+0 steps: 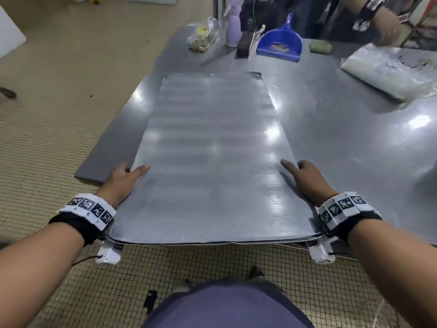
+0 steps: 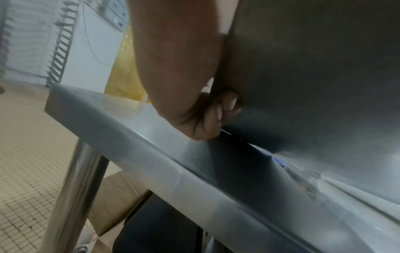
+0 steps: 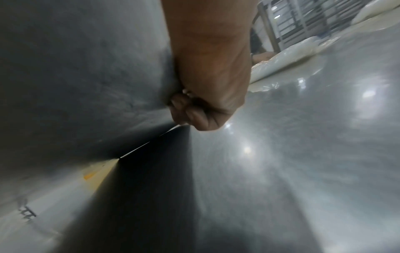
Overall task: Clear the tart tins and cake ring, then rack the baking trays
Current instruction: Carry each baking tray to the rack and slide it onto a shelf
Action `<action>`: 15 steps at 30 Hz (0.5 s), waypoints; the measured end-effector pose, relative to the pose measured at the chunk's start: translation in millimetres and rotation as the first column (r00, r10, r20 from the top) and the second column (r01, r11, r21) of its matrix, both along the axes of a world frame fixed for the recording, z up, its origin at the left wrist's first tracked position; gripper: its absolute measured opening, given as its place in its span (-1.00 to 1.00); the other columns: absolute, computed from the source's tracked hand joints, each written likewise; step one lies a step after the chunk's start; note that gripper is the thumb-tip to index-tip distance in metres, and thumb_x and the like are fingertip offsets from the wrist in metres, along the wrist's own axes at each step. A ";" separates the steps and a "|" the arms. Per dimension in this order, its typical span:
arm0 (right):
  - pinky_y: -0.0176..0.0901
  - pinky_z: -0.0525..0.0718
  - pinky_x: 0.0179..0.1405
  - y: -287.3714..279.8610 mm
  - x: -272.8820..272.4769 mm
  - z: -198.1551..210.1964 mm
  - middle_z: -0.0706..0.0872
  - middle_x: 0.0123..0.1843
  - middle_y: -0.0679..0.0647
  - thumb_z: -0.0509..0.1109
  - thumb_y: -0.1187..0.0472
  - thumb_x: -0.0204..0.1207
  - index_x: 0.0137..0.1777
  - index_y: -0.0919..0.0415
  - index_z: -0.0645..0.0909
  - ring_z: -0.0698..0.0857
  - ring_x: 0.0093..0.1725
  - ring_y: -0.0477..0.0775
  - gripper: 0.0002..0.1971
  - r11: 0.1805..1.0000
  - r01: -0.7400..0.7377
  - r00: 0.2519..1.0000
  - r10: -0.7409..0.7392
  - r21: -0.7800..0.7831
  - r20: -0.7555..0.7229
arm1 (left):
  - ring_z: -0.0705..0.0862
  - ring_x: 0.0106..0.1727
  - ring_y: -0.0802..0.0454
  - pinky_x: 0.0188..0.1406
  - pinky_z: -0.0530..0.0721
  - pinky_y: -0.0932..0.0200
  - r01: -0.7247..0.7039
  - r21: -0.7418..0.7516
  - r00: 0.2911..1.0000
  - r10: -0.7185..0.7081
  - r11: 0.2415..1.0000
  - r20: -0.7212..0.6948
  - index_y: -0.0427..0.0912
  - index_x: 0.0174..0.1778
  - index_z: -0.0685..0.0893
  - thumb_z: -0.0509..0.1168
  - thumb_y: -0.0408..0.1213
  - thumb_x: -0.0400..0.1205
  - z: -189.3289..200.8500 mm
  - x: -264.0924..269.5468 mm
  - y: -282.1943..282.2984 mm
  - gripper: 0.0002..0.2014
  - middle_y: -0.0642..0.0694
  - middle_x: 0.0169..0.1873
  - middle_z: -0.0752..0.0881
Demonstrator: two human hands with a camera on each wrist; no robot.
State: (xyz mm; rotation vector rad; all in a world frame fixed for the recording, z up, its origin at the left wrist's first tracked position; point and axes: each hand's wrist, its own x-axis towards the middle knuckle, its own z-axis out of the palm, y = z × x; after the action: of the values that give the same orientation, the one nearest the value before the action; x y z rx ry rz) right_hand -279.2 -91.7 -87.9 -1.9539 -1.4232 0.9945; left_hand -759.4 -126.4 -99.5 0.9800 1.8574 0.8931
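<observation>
A large flat metal baking tray (image 1: 210,157) lies lengthwise over the steel table (image 1: 343,143), its near end jutting past the table's front edge. My left hand (image 1: 123,178) grips its left long edge, thumb on top and fingers curled underneath (image 2: 218,113). My right hand (image 1: 305,178) grips the right long edge the same way, fingers curled under the tray (image 3: 190,111). In both wrist views the tray's underside (image 2: 314,68) is raised off the tabletop at my end. No tart tins or cake ring are in view.
At the table's far end stand a blue dustpan (image 1: 280,41), a lilac bottle (image 1: 233,31), a clear bag (image 1: 202,36) and a green sponge (image 1: 320,47). A white plastic-wrapped pack (image 1: 387,72) lies far right, near another person's arm (image 1: 378,17). A tray rack (image 2: 58,56) stands left.
</observation>
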 end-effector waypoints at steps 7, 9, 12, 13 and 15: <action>-0.03 0.59 -0.22 35.6 42.8 -0.1 0.74 -0.14 0.09 0.43 -0.25 0.46 -0.05 0.17 0.59 0.71 -0.17 0.13 -0.56 0.998 -0.062 0.997 0.061 0.020 0.040 | 0.81 -0.04 -0.12 -0.07 0.77 -0.03 -0.106 0.048 0.994 0.108 0.993 -0.022 -0.26 0.24 0.65 0.60 -0.07 0.52 -1.2 70.2 -6.4 -0.51 -0.13 0.01 0.80; 0.02 0.67 -0.12 47.7 52.3 -0.7 0.77 -0.13 0.11 0.44 -0.25 0.45 0.00 0.18 0.62 0.75 -0.14 0.15 -0.54 0.995 -0.093 0.995 0.092 0.022 0.035 | 0.80 -0.02 -0.14 0.00 0.78 -0.08 -0.143 0.072 0.990 0.142 0.987 0.016 -0.26 0.27 0.62 0.58 -0.13 0.54 -5.5 81.5 -9.6 -0.53 -0.15 0.04 0.80; 0.03 0.73 -0.04 57.8 57.3 2.0 0.80 -0.08 0.07 0.46 -0.25 0.42 0.12 0.20 0.65 0.79 -0.12 0.11 -0.48 0.990 -0.137 0.991 0.137 0.028 -0.002 | 0.80 -0.05 -0.07 -0.04 0.78 -0.03 -0.175 0.086 0.984 0.173 0.981 0.034 -0.26 0.27 0.63 0.59 -0.15 0.54 -8.5 87.3 -18.0 -0.53 -0.12 0.03 0.80; 0.04 0.75 -0.04 60.2 57.6 1.7 0.81 -0.09 0.07 0.46 -0.28 0.38 0.12 0.20 0.67 0.80 -0.13 0.11 -0.45 0.988 -0.149 0.989 0.149 0.030 -0.012 | 0.82 -0.04 -0.08 -0.03 0.80 -0.06 -0.194 0.091 0.981 0.191 0.977 0.040 -0.27 0.27 0.64 0.60 -0.14 0.52 -7.8 88.9 -21.2 -0.51 -0.13 0.04 0.81; 0.09 0.77 -0.08 64.3 55.7 3.1 0.83 -0.13 0.09 0.47 -0.31 0.33 0.05 0.18 0.70 0.81 -0.16 0.13 -0.44 0.984 -0.174 0.985 0.174 0.037 -0.012 | 0.82 -0.03 -0.08 -0.08 0.79 0.00 -0.221 0.114 0.975 0.218 0.969 0.042 -0.29 0.28 0.65 0.61 -0.15 0.51 -8.3 86.7 -28.7 -0.50 -0.14 0.05 0.82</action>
State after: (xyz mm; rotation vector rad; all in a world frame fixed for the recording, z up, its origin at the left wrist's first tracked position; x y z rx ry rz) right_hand -223.5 -27.4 -84.8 -1.8168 -1.6144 1.0500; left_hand -672.7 -155.1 -107.8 0.8364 1.9319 1.1553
